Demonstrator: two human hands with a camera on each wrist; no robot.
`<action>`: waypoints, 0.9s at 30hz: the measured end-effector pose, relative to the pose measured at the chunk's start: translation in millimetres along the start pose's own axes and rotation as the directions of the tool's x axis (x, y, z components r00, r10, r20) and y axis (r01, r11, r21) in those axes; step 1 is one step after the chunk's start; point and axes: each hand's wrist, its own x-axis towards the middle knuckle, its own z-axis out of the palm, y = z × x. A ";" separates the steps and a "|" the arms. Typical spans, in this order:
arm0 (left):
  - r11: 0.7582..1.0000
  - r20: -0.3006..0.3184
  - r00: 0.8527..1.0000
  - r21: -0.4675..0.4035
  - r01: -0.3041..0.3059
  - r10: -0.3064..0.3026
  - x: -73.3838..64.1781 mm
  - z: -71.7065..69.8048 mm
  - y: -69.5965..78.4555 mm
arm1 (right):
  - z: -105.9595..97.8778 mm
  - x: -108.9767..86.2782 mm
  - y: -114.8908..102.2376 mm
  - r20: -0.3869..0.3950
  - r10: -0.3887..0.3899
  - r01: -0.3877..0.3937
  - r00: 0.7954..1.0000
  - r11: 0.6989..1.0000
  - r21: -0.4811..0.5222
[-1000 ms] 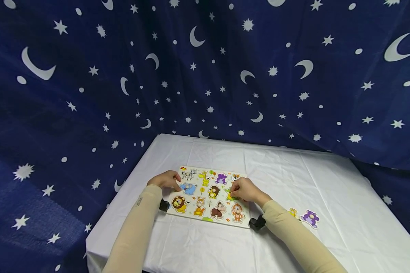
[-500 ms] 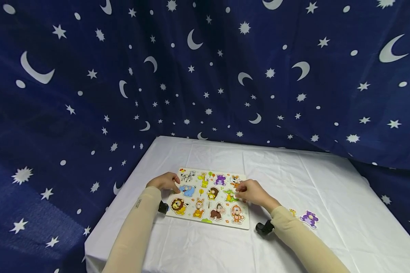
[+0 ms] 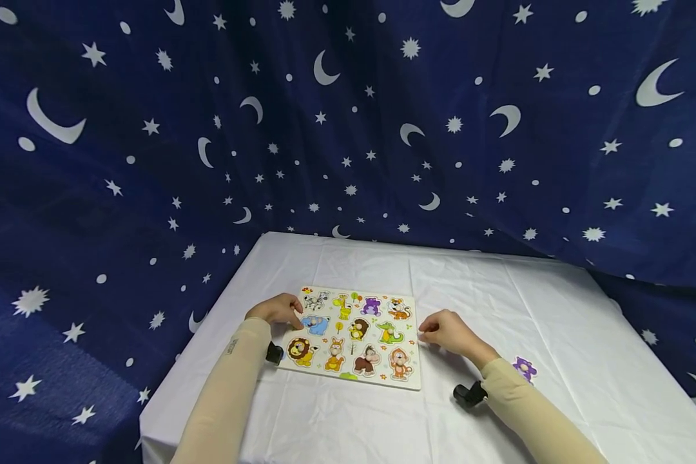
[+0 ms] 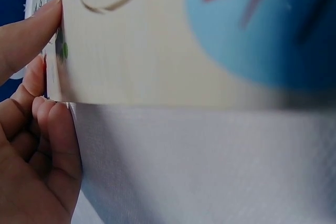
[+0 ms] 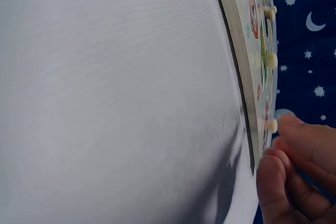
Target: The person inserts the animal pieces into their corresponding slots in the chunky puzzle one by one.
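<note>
A wooden animal knob puzzle board (image 3: 413,354) lies flat on the table, with animal pieces in rows. My left hand (image 3: 277,309) grips its left edge; in the left wrist view the thumb (image 4: 37,32) lies over the edge while the other fingers (image 4: 63,135) curl beside and below it. Just off the board's right edge hovers my right hand (image 3: 449,330), fingers loosely bent and holding nothing. The crocodile (image 3: 391,333) sits at the right of the middle row, below the tiger (image 3: 399,309). Pale knobs (image 5: 271,60) stand up from the board in the right wrist view.
A loose purple animal piece (image 3: 524,367) lies on the white-covered table (image 3: 348,419), partly behind the right sleeve (image 3: 533,406). A dark blue curtain (image 3: 348,129) with moons and stars hangs around the table. A black wrist camera (image 3: 470,393) sits under the right forearm.
My right hand has let go of the crocodile and moved right, off the board. The loose yellow piece beside the purple one is now behind the right sleeve. My left hand stays at the edge.
</note>
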 end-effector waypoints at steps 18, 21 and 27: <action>1.000 0.005 1.000 -0.018 0.003 -0.003 4.1 -0.3 0.9 | -32.0 -49.5 31.1 0.050 0.014 -0.013 0.999 1.000 -0.015; 0.999 0.001 1.000 -0.030 0.016 -0.016 7.4 -2.5 -1.8 | -36.0 -54.2 34.4 0.045 0.014 -0.013 0.999 1.000 -0.018; 0.999 0.004 1.000 -0.033 0.011 -0.011 6.0 -0.7 -3.8 | -46.7 -64.4 39.2 0.031 0.013 -0.011 0.999 0.999 -0.052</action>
